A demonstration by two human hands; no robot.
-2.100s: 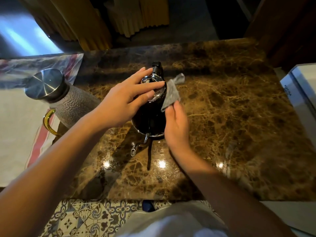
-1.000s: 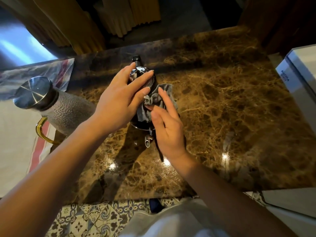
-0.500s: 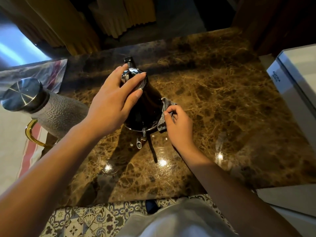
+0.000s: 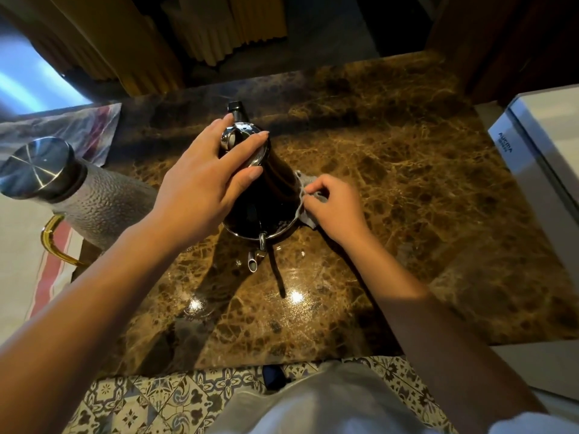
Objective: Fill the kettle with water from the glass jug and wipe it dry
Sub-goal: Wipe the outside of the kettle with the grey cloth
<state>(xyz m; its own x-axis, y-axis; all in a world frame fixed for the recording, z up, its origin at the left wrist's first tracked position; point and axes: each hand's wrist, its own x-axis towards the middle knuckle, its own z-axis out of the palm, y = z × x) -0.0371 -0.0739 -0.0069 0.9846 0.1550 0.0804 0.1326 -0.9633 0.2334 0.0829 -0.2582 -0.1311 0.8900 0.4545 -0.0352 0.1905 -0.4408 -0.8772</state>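
Note:
A dark, shiny kettle (image 4: 266, 205) stands upright on the brown marble counter (image 4: 391, 183), its thin spout toward me. My left hand (image 4: 203, 186) lies over its chrome lid, fingers spread across the top. My right hand (image 4: 335, 208) pinches a small grey cloth (image 4: 308, 200) against the kettle's lower right side, close to the base. The glass jug (image 4: 94, 202), with a textured body, steel lid and gold handle, stands at the left edge of the counter, apart from both hands.
A striped cloth (image 4: 78, 133) lies under and behind the jug at the left. A white appliance (image 4: 539, 158) sits at the right edge. Patterned floor tiles (image 4: 156, 402) show below the counter's near edge. Yellow curtains hang beyond the far edge.
My right hand has carried the cloth from the kettle's upper side down to its lower right side near the base. My left hand has stayed on the lid.

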